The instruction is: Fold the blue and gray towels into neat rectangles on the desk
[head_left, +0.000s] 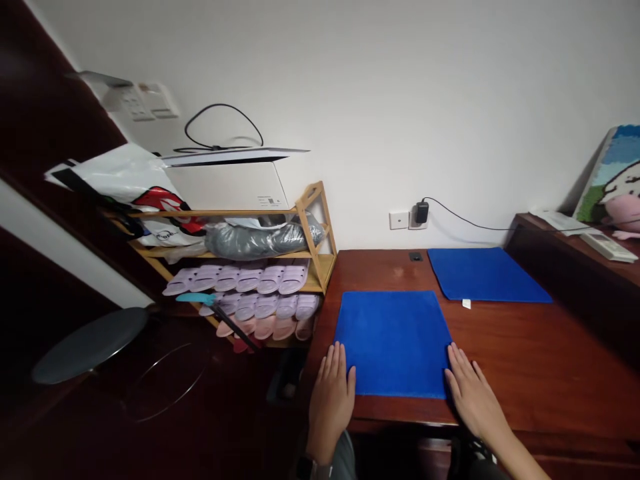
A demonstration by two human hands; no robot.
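Observation:
A blue cloth point(393, 343) lies flat and spread out on the reddish-brown wooden desk point(540, 373). My left hand point(333, 393) rests at its lower left edge, palm down, fingers stretched out. At the lower right edge lies my right hand point(473, 390), also palm down with its fingers extended and the thumb a little apart. Neither hand holds anything. Farther back on the right is a second blue cloth point(490, 275), flat, with a small white tag point(467, 304) at its front edge.
Left of the desk stands a wooden rack point(320, 267) with purple and pink slippers, a white box point(230, 187) and bags. A dark round stool point(93, 343) is at far left. A black plug point(422, 212) sits in the wall; a raised ledge on the right holds a picture point(617, 180).

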